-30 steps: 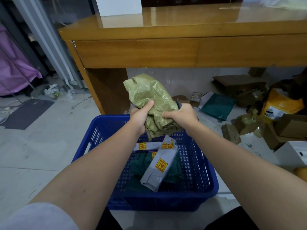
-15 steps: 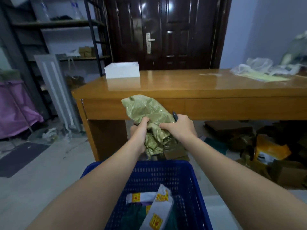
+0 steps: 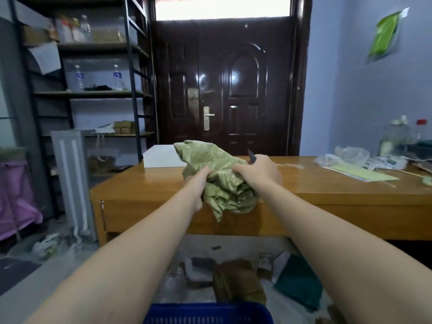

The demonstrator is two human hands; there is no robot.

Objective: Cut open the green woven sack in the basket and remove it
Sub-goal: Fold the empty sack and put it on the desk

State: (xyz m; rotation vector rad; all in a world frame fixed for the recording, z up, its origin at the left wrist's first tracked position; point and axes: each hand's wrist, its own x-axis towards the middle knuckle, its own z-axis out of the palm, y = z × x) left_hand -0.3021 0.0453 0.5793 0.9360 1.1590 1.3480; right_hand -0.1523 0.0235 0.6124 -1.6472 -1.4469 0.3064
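Crumpled green sack (image 3: 217, 174) gripped by left hand (image 3: 198, 183) and right hand (image 3: 257, 170) before wooden desk (image 3: 327, 195); blade (image 3: 251, 156) held in right; blue basket (image 3: 208, 313) below.

Only the blue basket's far rim (image 3: 208, 312) shows; its contents are cut off below.

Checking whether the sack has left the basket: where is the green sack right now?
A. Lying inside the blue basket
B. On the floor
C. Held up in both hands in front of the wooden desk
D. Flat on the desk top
C: the left hand and right hand bunch the green sack in the air, above the blue basket.
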